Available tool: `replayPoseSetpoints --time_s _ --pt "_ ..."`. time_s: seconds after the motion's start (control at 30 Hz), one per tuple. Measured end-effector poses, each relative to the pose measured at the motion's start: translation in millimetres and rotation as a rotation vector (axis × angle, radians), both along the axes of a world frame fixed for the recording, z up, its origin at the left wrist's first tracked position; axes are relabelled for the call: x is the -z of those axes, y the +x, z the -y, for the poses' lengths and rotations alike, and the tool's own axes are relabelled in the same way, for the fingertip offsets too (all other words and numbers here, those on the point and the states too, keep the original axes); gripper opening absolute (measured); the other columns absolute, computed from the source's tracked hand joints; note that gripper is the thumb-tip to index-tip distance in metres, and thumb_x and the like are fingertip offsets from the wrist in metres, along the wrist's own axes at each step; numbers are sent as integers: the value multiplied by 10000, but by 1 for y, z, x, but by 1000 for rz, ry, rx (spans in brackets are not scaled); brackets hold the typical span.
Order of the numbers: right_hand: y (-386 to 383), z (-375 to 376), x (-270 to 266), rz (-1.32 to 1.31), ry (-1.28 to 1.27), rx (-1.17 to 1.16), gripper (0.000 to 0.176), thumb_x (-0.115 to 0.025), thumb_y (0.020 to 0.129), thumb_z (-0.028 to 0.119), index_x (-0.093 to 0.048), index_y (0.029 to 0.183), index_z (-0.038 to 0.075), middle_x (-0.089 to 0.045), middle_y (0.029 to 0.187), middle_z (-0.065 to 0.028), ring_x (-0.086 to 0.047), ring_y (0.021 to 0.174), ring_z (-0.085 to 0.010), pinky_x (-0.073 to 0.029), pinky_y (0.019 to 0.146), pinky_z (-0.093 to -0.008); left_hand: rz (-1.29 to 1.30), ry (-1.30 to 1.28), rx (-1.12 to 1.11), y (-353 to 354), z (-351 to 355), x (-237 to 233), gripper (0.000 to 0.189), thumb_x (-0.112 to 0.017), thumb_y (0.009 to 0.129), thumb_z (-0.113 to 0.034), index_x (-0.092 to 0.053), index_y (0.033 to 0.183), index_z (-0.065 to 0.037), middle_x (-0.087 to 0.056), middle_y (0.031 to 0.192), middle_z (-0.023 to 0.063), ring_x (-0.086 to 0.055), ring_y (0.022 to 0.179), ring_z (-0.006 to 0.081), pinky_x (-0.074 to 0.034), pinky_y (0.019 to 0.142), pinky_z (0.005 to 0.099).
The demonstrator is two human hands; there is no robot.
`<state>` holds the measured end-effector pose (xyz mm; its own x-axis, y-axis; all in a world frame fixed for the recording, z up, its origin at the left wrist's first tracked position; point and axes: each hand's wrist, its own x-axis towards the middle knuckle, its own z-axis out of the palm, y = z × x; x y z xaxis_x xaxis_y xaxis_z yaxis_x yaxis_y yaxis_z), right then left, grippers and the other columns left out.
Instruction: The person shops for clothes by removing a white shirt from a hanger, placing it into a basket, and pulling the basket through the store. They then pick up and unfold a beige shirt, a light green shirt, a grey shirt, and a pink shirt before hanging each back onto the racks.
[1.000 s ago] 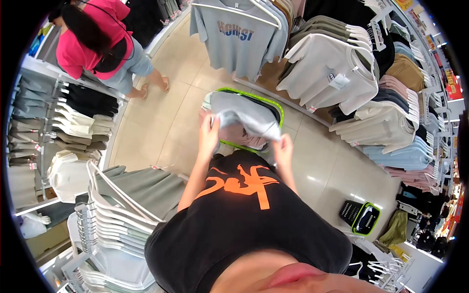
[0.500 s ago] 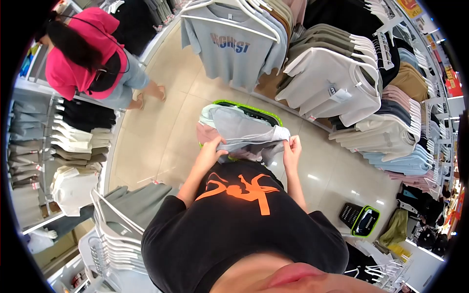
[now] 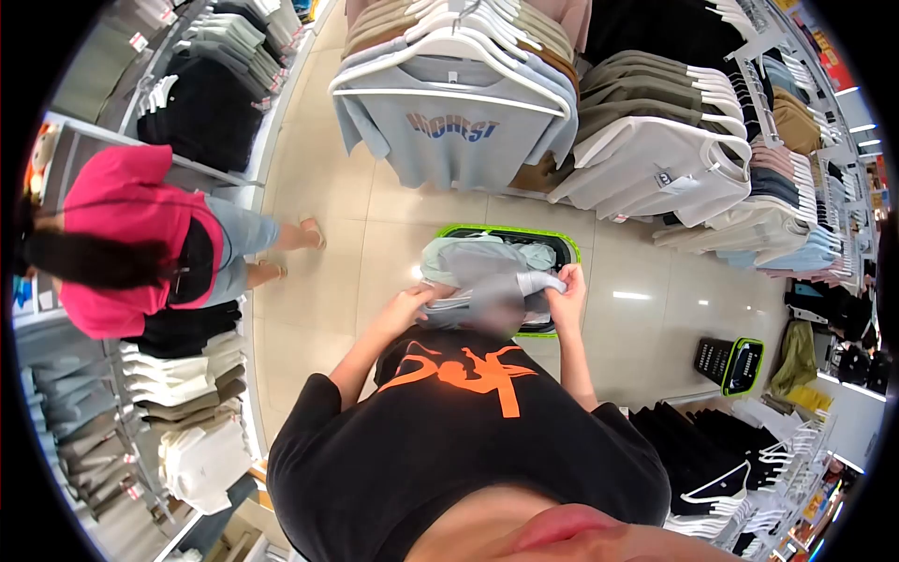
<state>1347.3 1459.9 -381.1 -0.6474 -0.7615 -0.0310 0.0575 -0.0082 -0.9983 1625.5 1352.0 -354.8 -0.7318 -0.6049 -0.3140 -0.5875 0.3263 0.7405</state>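
Observation:
A light grey garment (image 3: 476, 266) is stretched between my hands, just above a black shopping basket with a green rim (image 3: 487, 229). My left hand (image 3: 412, 307) grips the garment's left side. Pinched in my right hand (image 3: 567, 292) is its right end, where a pale band shows. The lower part of the garment is blurred in front of my shirt. Pale green cloth (image 3: 442, 257) lies in the basket behind it. What lies deeper in the basket is hidden.
Racks of hanging shirts (image 3: 459, 117) stand ahead and on the right. A person in a pink top (image 3: 140, 225) stands at left beside shelves of clothes (image 3: 187, 365). Another black basket with a green rim (image 3: 740, 365) sits on the tiled floor at right.
The view has turned, so the basket and racks sit further right. The garment hangs more bunched, its lower part swinging in a blur. Both hands still hold it. The person in pink has shifted lower in view.

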Motion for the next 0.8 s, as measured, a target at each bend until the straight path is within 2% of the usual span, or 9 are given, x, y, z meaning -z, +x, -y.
replayPoseSetpoints --time_s 0.1,0.13,0.23,0.27,0.37,0.47,0.63,0.77,0.8 --pt "10 14 -32 -47 87 -116 280 -467 580 -114 -436 804 51 -298 569 79 -274 517 -23 -234 510 -159 -86 -86 81 29 40 -8 175 -567 697 32 -531 861 -18 -532 828 113 -545 782 294 -449 662 339" --pt "17 21 -58 -115 139 -122 309 -484 589 -107 -527 856 43 -292 510 73 -272 479 -14 -228 482 -168 -149 -96 77 33 52 -15 173 -557 709 18 -540 876 -27 -529 828 112 -542 777 291 -449 662 335" --pt "23 36 -106 -363 271 -286 283 -523 609 -87 -601 834 68 -288 482 38 -280 464 -15 -227 455 -180 -240 -164 84 40 77 -18 121 -555 745 -37 -556 865 -21 -525 825 111 -532 761 288 -435 665 339" --pt "29 44 -125 -402 340 -274 211 -597 636 -48 -634 807 71 -329 454 -6 -356 435 -52 -294 443 -200 -253 -193 88 42 83 -18 106 -559 757 -58 -560 852 -13 -524 825 112 -528 755 288 -428 667 344" --pt "47 53 -139 -482 240 -302 162 -656 655 29 -618 812 46 -437 476 -40 -468 445 -137 -384 474 -238 -166 -117 42 40 92 -4 119 -548 777 -97 -580 856 -14 -532 811 124 -529 770 299 -427 687 355" --pt "73 55 -143 -622 172 -379 165 -664 673 84 -607 823 48 -536 591 -59 -543 530 -226 -433 512 -286 -38 -126 -9 30 95 7 116 -538 783 -105 -575 829 -5 -542 795 135 -533 781 306 -427 697 356" --pt "107 52 -137 -569 182 -532 110 -619 725 114 -565 804 60 -571 738 -62 -567 642 -263 -443 526 -315 -86 -302 -380 17 102 24 45 -539 702 -28 -543 743 -10 -535 770 140 -524 766 330 -428 682 376" --pt "123 58 -127 -473 259 -678 248 -594 754 125 -497 982 108 -583 728 -108 -578 647 -301 -458 553 -357 -75 -667 -508 10 116 24 198 -485 669 51 -525 848 -23 -518 840 138 -506 800 331 -427 660 396" --pt "122 67 -139 -533 313 -802 459 -558 741 68 -412 1165 167 -574 679 -124 -577 630 -318 -461 554 -375 -29 -681 -511 8 120 26 246 -471 666 61 -511 892 -28 -510 872 138 -502 825 331 -426 670 399"
